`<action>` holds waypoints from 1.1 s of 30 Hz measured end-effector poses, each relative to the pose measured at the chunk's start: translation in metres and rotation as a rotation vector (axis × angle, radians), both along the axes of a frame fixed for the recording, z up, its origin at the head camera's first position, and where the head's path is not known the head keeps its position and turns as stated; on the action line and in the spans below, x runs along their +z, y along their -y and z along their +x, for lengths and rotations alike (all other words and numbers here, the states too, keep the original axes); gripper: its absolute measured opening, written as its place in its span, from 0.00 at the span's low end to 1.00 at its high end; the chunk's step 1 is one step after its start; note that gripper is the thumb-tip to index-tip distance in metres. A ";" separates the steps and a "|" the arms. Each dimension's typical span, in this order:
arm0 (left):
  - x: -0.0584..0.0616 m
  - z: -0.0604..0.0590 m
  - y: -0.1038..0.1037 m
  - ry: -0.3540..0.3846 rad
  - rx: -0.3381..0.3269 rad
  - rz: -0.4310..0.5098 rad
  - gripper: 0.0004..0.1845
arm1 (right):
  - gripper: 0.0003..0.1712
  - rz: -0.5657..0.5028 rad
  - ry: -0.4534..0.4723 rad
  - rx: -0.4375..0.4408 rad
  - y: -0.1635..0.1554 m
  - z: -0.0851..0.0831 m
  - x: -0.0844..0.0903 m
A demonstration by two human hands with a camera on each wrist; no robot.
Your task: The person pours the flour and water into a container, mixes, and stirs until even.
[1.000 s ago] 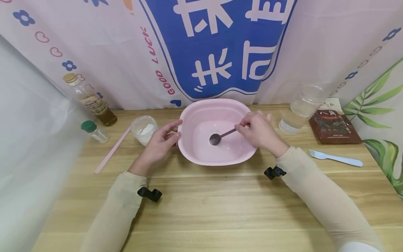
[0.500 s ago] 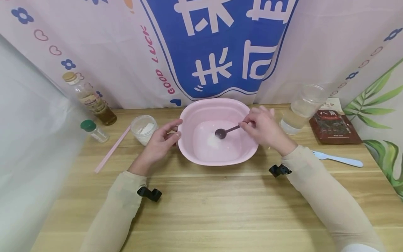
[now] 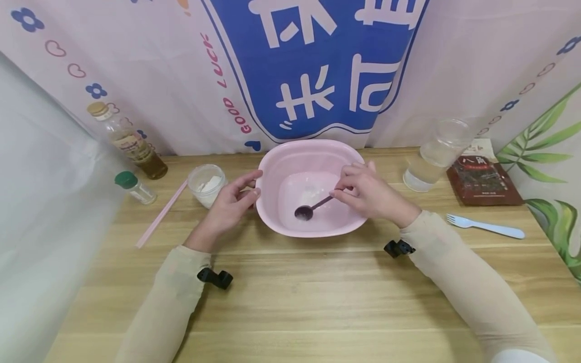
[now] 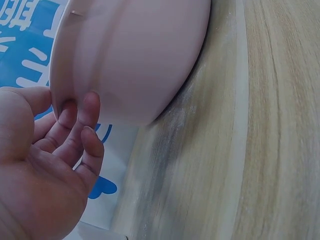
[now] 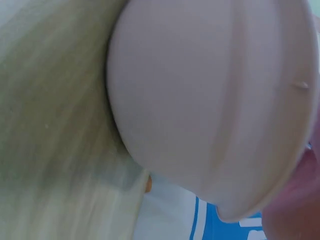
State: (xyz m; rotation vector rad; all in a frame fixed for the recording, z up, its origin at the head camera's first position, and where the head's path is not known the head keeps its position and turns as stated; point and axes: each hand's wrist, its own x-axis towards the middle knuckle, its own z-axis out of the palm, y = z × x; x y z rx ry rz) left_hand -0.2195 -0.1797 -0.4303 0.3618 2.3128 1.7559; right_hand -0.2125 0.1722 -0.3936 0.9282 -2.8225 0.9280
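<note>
Two hands busy: my right hand (image 3: 369, 194) fingers pinch spoon (image 3: 310, 208), stirring powder in basin (image 3: 277, 166); left hand (image 3: 231, 204) fingers curl on rim. Next: steady circles.

A light wooden table (image 3: 290, 302) with a long straight grain fills the lower part of the head view. Behind it hangs a pale pink cloth backdrop (image 3: 454, 60) printed with small blue flowers and pink heart outlines. At its middle is a large blue panel (image 3: 313, 65) bearing big pale characters, with the words GOOD LUCK in red along its left edge. To the right, a sheet printed with green leaves (image 3: 554, 151) stands beside the table. On the left hangs a plain whitish curtain (image 3: 41, 212). The light is soft and even.
</note>
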 end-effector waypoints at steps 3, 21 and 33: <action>0.000 0.000 0.000 -0.003 0.000 -0.001 0.28 | 0.10 -0.004 -0.054 -0.035 0.004 -0.001 -0.003; 0.000 0.001 0.001 -0.010 -0.007 -0.017 0.28 | 0.10 -0.003 -0.149 -0.245 -0.006 -0.009 -0.007; -0.001 0.001 0.002 -0.006 -0.003 -0.016 0.28 | 0.09 -0.027 -0.024 -0.080 0.012 0.002 -0.004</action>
